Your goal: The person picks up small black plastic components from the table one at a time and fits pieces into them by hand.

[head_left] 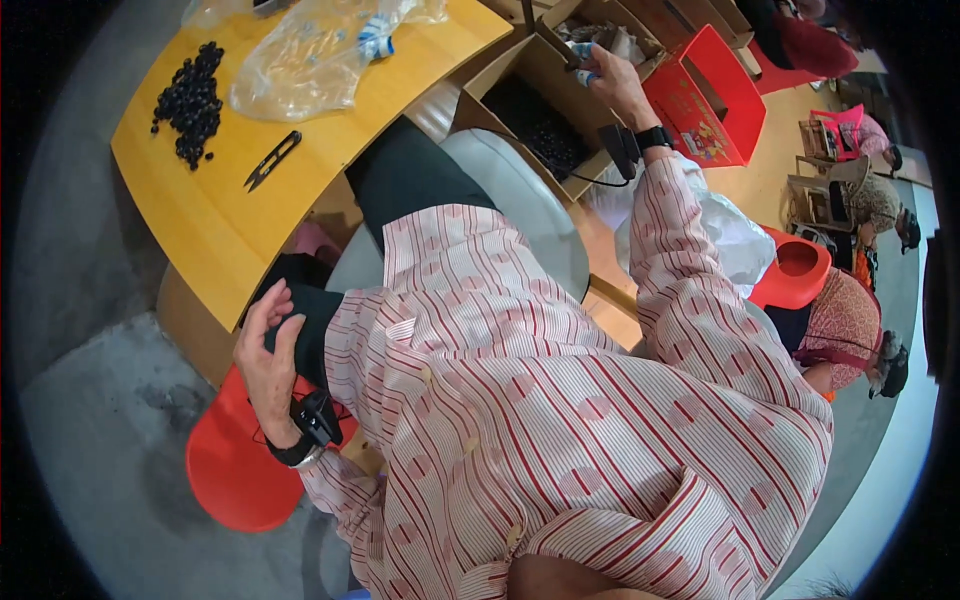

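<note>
My right hand (622,90) reaches out to the right, at the upper edge of an open cardboard box (492,92). Blue-and-white wraps (584,76) cover its fingertips, and its thumb and fingers appear closed on the box's rim. Inside that box lies a mass of small dark pieces (545,130). My left hand (265,355) holds nothing; its fingers are loosely curved with the thumb apart. It hovers by my dark-trousered knee, beside the near corner of the yellow table (215,250). Both wrists carry black straps with small devices.
Small black round parts (190,105) are heaped on the table, near black thread snips (273,160) and a clear plastic bag (300,70). A red stool (235,465) stands below my left hand. Beyond the cardboard box are a red box (715,90) and a white bag (735,235). Other people sit at right.
</note>
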Demonstrator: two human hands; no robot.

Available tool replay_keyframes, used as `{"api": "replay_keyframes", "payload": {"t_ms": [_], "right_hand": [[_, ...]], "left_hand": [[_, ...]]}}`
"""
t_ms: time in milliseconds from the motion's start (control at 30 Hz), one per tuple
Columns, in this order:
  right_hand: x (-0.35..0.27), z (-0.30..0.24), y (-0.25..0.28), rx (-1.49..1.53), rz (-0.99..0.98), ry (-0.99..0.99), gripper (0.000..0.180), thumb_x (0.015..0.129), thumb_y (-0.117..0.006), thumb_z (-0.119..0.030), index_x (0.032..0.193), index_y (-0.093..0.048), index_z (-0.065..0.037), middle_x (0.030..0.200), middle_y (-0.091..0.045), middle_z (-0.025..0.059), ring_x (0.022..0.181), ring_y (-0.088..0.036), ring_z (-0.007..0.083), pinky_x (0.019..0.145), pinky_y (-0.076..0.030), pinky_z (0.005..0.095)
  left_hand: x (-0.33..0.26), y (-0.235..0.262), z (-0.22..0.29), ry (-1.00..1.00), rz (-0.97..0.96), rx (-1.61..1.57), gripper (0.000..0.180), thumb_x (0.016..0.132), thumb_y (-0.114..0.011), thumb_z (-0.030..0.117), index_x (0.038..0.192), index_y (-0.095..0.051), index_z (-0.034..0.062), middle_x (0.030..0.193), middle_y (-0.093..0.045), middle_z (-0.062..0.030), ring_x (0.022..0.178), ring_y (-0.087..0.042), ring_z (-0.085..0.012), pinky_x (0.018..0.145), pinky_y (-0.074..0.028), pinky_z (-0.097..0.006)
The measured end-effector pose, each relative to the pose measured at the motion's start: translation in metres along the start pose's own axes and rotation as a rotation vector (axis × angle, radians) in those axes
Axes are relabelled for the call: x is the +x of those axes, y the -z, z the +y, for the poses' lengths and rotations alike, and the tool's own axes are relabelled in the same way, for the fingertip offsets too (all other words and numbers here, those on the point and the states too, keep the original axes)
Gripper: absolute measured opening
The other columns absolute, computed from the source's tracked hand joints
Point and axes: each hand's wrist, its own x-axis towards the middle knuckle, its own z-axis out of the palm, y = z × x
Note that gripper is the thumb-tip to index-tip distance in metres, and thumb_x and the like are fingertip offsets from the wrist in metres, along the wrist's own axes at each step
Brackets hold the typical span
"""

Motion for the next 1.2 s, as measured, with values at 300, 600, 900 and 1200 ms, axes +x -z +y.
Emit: {"api": "replay_keyframes", "payload": {"t_ms": [300, 600, 900, 1200], "right_hand": [[0.0, 0.022, -0.016, -0.187, 0.06, 0.023, 0.023, 0.077, -0.054, -0.01, 0.098, -0.054, -0.002, 0.093, -0.064, 0.0185, 0.088, -0.061, 0.0366, 0.073, -0.048, 0.0407], [-0.007, -0.063, -0.011, -0.107, -0.189, -0.012, 0.019, 0.079, -0.053, -0.012, 0.095, -0.055, -0.003, 0.085, -0.061, 0.0231, 0.085, -0.058, 0.0399, 0.07, -0.045, 0.0456], [0.011, -0.135, -0.007, -0.078, -0.067, 0.333, 0.025, 0.075, -0.057, -0.011, 0.098, -0.053, -0.004, 0.09, -0.06, 0.018, 0.087, -0.057, 0.0379, 0.072, -0.046, 0.0435], [0.022, -0.158, -0.009, -0.044, -0.099, 0.398, 0.02, 0.08, -0.06, -0.015, 0.091, -0.053, 0.001, 0.081, -0.057, 0.02, 0.074, -0.056, 0.0379, 0.064, -0.044, 0.0407]], "left_hand": [[-0.004, 0.007, 0.004, 0.047, 0.053, 0.027, 0.037, 0.078, -0.061, -0.002, 0.115, -0.059, 0.0016, 0.1, -0.063, -0.0104, 0.089, -0.058, -0.0163, 0.081, -0.046, -0.028], [-0.004, 0.001, 0.0, -0.06, 0.065, 0.086, 0.035, 0.076, -0.066, 0.003, 0.111, -0.061, 0.0027, 0.09, -0.064, -0.011, 0.08, -0.059, -0.0165, 0.075, -0.048, -0.027], [-0.011, 0.02, -0.031, 0.091, 0.22, 0.04, 0.03, 0.079, -0.066, 0.009, 0.108, -0.063, 0.0034, 0.091, -0.066, -0.0114, 0.08, -0.061, -0.0156, 0.075, -0.048, -0.027], [-0.017, 0.038, -0.053, 0.193, 0.466, -0.001, 0.022, 0.084, -0.064, 0.013, 0.102, -0.064, 0.0003, 0.086, -0.065, -0.0062, 0.078, -0.058, -0.01, 0.072, -0.047, -0.023]]}}
